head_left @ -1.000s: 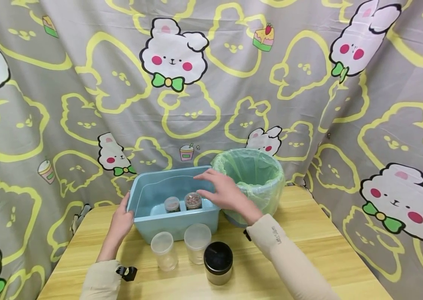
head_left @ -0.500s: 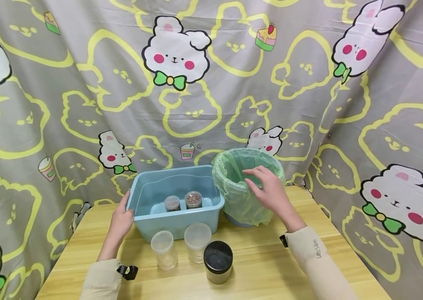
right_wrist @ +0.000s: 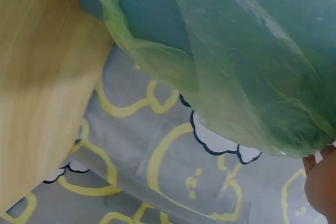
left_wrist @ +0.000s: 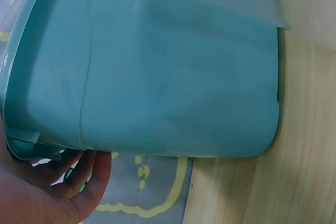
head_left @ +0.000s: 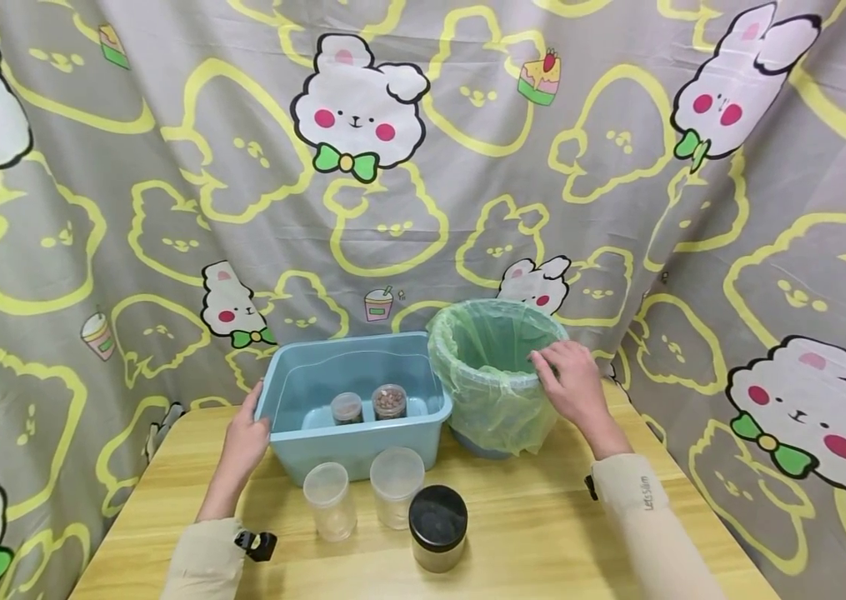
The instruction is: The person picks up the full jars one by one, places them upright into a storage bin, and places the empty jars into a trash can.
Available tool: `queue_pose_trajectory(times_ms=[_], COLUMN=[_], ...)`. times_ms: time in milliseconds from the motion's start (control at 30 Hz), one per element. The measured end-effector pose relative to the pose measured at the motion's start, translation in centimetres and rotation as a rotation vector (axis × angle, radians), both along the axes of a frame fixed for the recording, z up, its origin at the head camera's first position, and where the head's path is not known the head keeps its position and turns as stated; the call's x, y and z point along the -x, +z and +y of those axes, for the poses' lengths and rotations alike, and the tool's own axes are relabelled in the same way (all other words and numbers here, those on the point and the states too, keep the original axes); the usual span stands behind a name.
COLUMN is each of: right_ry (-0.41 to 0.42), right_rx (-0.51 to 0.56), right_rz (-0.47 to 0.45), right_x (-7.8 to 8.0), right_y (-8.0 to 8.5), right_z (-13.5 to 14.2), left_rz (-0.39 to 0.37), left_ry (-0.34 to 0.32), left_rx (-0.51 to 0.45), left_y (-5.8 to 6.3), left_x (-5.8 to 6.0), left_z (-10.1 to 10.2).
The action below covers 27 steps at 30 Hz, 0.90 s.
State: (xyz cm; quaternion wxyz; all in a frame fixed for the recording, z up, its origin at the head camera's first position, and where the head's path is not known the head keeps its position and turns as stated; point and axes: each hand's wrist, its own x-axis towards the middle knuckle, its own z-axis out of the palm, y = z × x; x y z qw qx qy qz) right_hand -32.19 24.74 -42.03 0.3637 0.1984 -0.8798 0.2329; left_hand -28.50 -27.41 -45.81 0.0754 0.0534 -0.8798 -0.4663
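A light blue plastic basin (head_left: pixel 351 446) sits on the table, with two small lidded jars (head_left: pixel 347 407) inside; one, a jar of brown bits (head_left: pixel 390 402), is on the right. My left hand (head_left: pixel 246 437) grips the basin's left rim, fingers hooked under the lip in the left wrist view. Right of the basin stands a bin (head_left: pixel 498 417) lined with a translucent green bag (right_wrist: pixel 236 98). My right hand (head_left: pixel 573 383) holds the bin's right rim over the bag, fingertips bent over the edge. In the right wrist view only part of that hand shows, right at the bag.
In front of the basin stand two clear jars with frosted lids, a narrow jar (head_left: pixel 330 502) and a wider jar (head_left: pixel 396 487). Beside them is a black-lidded jar (head_left: pixel 438 528). A patterned curtain (head_left: pixel 392 200) hangs behind the wooden table (head_left: pixel 535 533).
My right hand has moved right from above the basin, past the bin's opening, and taken hold of its right rim. My left hand stays on the basin.
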Motion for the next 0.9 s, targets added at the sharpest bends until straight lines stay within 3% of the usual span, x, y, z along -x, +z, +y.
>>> queue_pose_trajectory(times_ms=[167, 267, 367, 500, 633, 733, 800, 900], right_ry=[0.049, 0.065, 0.076, 0.081, 0.079, 0.079, 0.080, 0.083], right_rx=[0.028, 0.039, 0.045, 0.048, 0.051, 0.047, 0.044, 0.046], right_rz=[0.039, 0.076, 0.105, 0.130, 0.137, 0.139, 0.140, 0.147], right_x=[0.6, 1.0, 1.3, 1.5, 1.4, 1.4, 1.3, 1.3], right_y=[-0.9, -1.2, -1.3, -1.4, -1.4, -1.4, -1.4, -1.3], right_z=[0.2, 0.3, 0.3, 0.3, 0.2, 0.0, -0.1, -0.2], left_rz=[0.002, 0.043, 0.149, 0.347, 0.546, 0.694, 0.774, 0.821], left_ry=[0.006, 0.029, 0.072, 0.168, 0.232, 0.189, 0.117, -0.015], left_rx=[-0.016, -0.027, 0.001, 0.092, 0.119, 0.112, 0.127, 0.157], left_y=[-0.2, -0.4, -0.6, -0.6, -0.2, 0.0, -0.2, -1.0], left_x=[-0.2, -0.3, -0.3, -0.6, -1.8, -3.5, -4.8, -6.8], left_z=[0.2, 0.3, 0.6, 1.3, 2.2, 2.9, 3.2, 3.4])
